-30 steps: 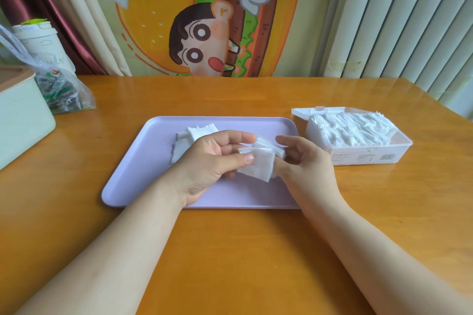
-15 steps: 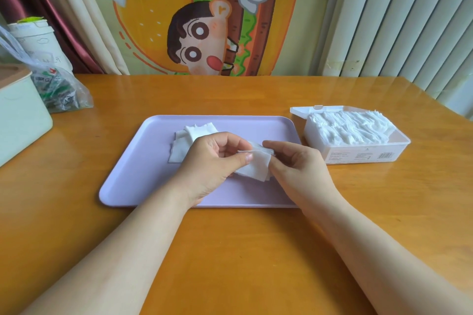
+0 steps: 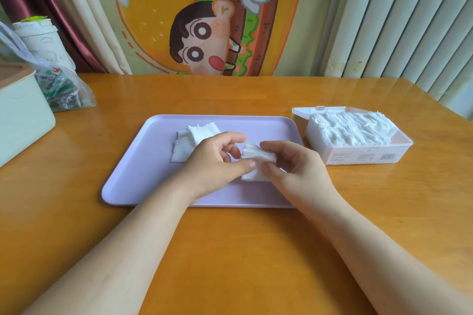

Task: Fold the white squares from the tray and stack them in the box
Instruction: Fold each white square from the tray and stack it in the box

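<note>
- Since the earlier frame our hands have drawn closer together, and the white square (image 3: 257, 155) between them has bunched into a tighter fold.
- At 9 o'clock on the lavender tray (image 3: 133, 174), a small pile of unfolded squares (image 3: 190, 139) lies flat, partly hidden behind our left hand (image 3: 215, 163).
- Our left hand pinches the square's left edge, with the thumb pressed on top.
- We hold the square in both hands just above the tray's middle, its layered edges running roughly 9 to 3.
- Our right hand (image 3: 297, 169) grips the right edge, with the fingers curled over the top.
- The box (image 3: 358, 157) stands off the tray at 2 o'clock from the grip, lid open and well filled.
- The box's long axis also runs about 9 to 3. Our right hand is nearer, so we judge it should carry the square across unturned.
</note>
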A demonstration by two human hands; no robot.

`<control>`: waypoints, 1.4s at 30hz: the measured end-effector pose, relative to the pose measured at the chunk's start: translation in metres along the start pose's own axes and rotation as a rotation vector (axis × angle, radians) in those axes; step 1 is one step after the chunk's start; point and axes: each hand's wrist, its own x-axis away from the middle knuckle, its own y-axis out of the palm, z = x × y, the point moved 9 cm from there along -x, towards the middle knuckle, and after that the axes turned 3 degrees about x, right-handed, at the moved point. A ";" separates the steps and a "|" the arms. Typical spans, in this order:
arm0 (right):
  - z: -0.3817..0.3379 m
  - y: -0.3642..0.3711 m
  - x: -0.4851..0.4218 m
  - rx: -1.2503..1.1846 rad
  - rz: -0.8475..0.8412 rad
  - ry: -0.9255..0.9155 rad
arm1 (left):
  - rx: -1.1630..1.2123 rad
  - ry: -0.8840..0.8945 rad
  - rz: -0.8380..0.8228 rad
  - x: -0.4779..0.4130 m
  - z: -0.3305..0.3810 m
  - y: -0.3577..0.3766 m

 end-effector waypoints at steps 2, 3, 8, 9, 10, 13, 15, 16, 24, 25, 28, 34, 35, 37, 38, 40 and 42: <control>-0.002 0.000 -0.001 0.043 0.001 -0.043 | -0.008 0.003 -0.023 -0.001 0.000 0.001; -0.003 0.002 0.000 0.070 -0.004 -0.062 | 0.010 0.010 -0.021 -0.001 0.001 0.001; -0.013 0.005 0.004 0.111 0.032 -0.133 | 0.091 0.064 0.033 0.001 0.009 0.006; -0.014 -0.001 0.004 0.107 0.084 -0.126 | 0.051 0.095 0.059 0.002 0.011 0.007; -0.015 -0.008 0.004 0.104 0.148 -0.116 | -0.049 0.143 0.104 0.002 0.014 0.006; -0.016 -0.034 0.004 0.157 0.328 -0.110 | -0.449 0.342 0.119 0.005 0.029 0.017; -0.012 -0.045 0.002 0.163 0.375 -0.077 | -0.585 0.390 -0.047 0.005 0.029 0.040; -0.008 -0.048 0.001 0.157 0.384 -0.056 | -0.633 0.383 -0.130 0.008 0.027 0.050; 0.012 -0.044 -0.006 0.140 0.326 0.045 | -0.568 0.309 0.067 0.004 0.021 0.027; 0.012 -0.042 -0.006 0.149 0.310 0.048 | -0.584 0.256 0.084 0.003 0.019 0.024; 0.014 -0.037 -0.006 0.173 0.266 0.057 | -0.537 0.012 -0.003 -0.001 0.001 0.018; 0.017 -0.034 -0.007 0.191 0.235 0.083 | -0.360 -0.130 -0.143 0.005 -0.005 0.020; 0.016 -0.033 -0.007 0.194 0.231 0.085 | -0.341 -0.126 -0.142 0.006 -0.004 0.020; 0.016 -0.033 -0.007 0.198 0.226 0.090 | -0.322 -0.113 -0.137 0.008 -0.001 0.018; 0.016 -0.032 -0.007 0.198 0.225 0.093 | -0.292 -0.104 -0.126 0.008 0.000 0.017; 0.016 -0.032 -0.006 0.201 0.222 0.088 | -0.195 -0.082 -0.102 0.008 0.004 0.015; 0.017 -0.030 -0.006 0.191 0.211 0.089 | -0.064 -0.063 -0.092 0.007 0.008 0.015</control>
